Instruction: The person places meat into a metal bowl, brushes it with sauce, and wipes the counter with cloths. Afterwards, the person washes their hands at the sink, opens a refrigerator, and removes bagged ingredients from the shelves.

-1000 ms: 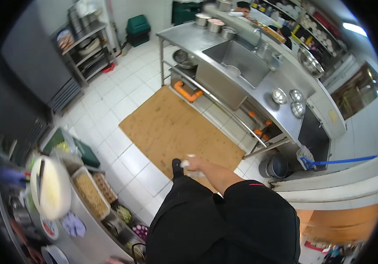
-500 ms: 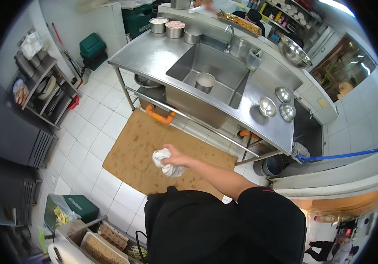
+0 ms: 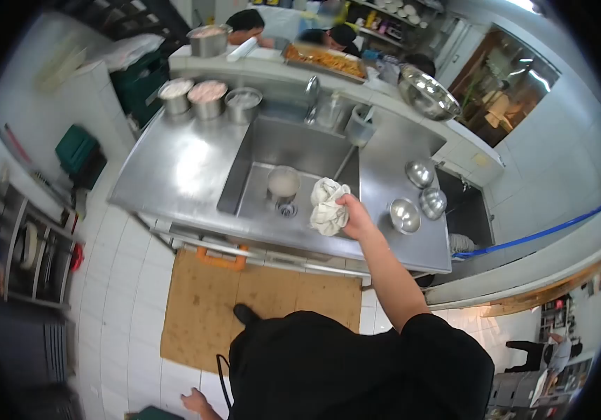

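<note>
My right hand point(image 3: 358, 218) is closed on a crumpled white cloth point(image 3: 329, 207), held out above the front right part of the steel sink point(image 3: 244, 183). Behind the cloth, a metal pot point(image 3: 284, 183) stands in the basin beside the drain point(image 3: 286, 210). Three shiny metal bowls, one of them nearest my hand point(image 3: 404, 215), rest on the counter to the right. Low at my side hangs my left hand point(image 3: 193, 401), small in view, its thumb and fingers apart and nothing visible in them.
Several pots, one with pink contents point(image 3: 207, 92), line the counter's back left. Behind the faucet point(image 3: 312, 89) a ledge carries a food tray point(image 3: 325, 61) and a large bowl point(image 3: 429, 92). Co-workers are beyond it. A brown mat point(image 3: 265, 287) lies underfoot.
I have moved closer to the sink. My right hand has carried the cloth from over the floor mat to over the sink. My left hand has come into view.
</note>
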Tool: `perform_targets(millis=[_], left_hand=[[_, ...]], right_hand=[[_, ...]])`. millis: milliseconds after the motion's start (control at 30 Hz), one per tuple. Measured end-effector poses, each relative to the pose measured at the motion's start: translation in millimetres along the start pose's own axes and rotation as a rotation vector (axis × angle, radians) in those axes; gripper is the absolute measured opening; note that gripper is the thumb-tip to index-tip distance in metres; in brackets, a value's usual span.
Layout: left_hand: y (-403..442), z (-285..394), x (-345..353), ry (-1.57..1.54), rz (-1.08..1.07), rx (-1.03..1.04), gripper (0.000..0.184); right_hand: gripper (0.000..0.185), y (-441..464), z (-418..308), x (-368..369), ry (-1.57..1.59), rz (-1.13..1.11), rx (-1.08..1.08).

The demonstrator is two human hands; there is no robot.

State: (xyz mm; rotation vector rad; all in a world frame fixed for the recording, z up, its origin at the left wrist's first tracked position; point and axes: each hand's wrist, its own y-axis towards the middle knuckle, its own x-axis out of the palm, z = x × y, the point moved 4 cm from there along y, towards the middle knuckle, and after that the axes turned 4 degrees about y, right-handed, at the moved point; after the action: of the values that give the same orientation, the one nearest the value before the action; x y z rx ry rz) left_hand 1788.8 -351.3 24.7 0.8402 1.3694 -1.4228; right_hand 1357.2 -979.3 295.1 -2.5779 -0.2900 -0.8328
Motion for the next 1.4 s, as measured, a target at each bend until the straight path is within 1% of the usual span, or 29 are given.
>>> perform_targets(millis=[33,67,133,267,300,367,400,467,567,633,700,733,767,833,867,933,967,1000,1033,1067,1100,1133,1167,1200,1233,1267,1300,1333,1400], left_hand=[[14,51,-9,-0.043,0.104,0.154,0.066],[30,101,-15,-0.132,0.183,0.364,0.062],[45,211,-33,-0.200,0.151,0.628,0.058],[-4,424,-73,-0.299,0.126,0.993,0.051],[-23,467,-74,-0.326,0.096,1.092,0.049],[-80,541,-79,-0.342,0.003,1.278,0.044],[-115,576,-85,-0.335,-0.052,1.372,0.042],[-177,638,-79,-0.324,-0.071,1.566,0.037],[-274,724,-72,-0.241,-0.125,1.885,0.039],[-329,778,-60,-0.147,-0.153,2.035,0.041],[-376,823,-39,-0.074,-0.123,2.151,0.043],[-398,847,-29,-0.007,-0.086,2.208,0.045],[-421,869,-27,0.090,0.044,2.241,0.046],[-456,914,-13,0.261,0.290,2.293,0.050],[-469,938,0,0.321,0.416,2.308,0.053],[-482,972,29,0.560,0.686,2.335,0.056],[-485,978,41,0.562,0.664,2.358,0.056],[-477,987,54,0.563,0.401,2.216,0.056],[-465,992,64,0.566,0.160,2.050,0.056],[-448,997,74,0.566,-0.057,1.864,0.056],[-428,998,83,0.562,-0.253,1.663,0.056],[-406,995,92,0.552,-0.432,1.451,0.056],[-375,994,130,0.149,-0.640,1.428,0.051],[-345,992,167,-0.309,-0.930,1.360,0.046],[-315,989,202,-0.669,-1.177,1.306,0.041],[-347,967,150,-0.905,-1.336,0.665,0.032],[-337,963,159,-0.906,-1.327,0.658,0.032],[-322,962,187,-1.067,-1.460,0.495,0.033],[-295,963,223,-1.386,-1.696,0.146,0.035]], right_hand=[[0.053,14,-28,-1,0.004,0.012,-0.023],[0.053,22,-59,-3,-0.213,0.084,-0.143],[0.055,49,-119,-11,-0.568,0.228,-0.349],[0.066,128,-233,-46,-1.039,0.450,-0.624],[0.067,158,-259,-63,-1.156,0.461,-0.681],[0.067,178,-313,-46,-1.429,0.597,-0.683],[0.067,200,-334,-46,-1.423,0.587,-0.684],[0.065,242,-380,-55,-1.530,0.729,-0.762],[0.062,310,-425,-77,-1.684,0.819,-0.832],[0.059,347,-436,-84,-1.661,0.799,-0.825],[0.055,386,-436,-105,-1.836,0.745,-0.651],[0.054,425,-436,-140,-1.971,0.623,-0.305],[0.054,426,-430,-136,-1.969,0.611,-0.285],[0.051,387,-412,-103,-1.839,0.853,-0.316],[0.045,379,-405,-100,-1.857,0.973,-0.533],[0.040,334,-376,-73,-1.641,0.960,-1.236],[0.037,316,-352,-63,-1.531,0.857,-1.257],[0.033,299,-323,-49,-1.416,0.751,-1.272],[0.027,294,-291,-42,-1.199,0.580,-1.032],[0.023,295,-254,-35,-1.044,0.425,-0.979],[0.023,302,-217,-29,-0.968,0.267,-0.669],[0.027,316,-178,-26,-0.974,0.090,-0.608],[0.028,330,-149,-18,-0.897,-0.035,-0.431],[0.025,350,-116,-15,-0.644,-0.048,-0.263],[0.025,365,-100,-6,-0.635,-0.050,-0.267],[0.024,379,-80,-2,-0.218,-0.029,-0.049],[0.024,389,-60,3,0.196,-0.008,0.176],[0.024,401,-51,8,0.195,-0.015,0.187],[0.024,424,-43,7,-0.319,0.202,0.174]])
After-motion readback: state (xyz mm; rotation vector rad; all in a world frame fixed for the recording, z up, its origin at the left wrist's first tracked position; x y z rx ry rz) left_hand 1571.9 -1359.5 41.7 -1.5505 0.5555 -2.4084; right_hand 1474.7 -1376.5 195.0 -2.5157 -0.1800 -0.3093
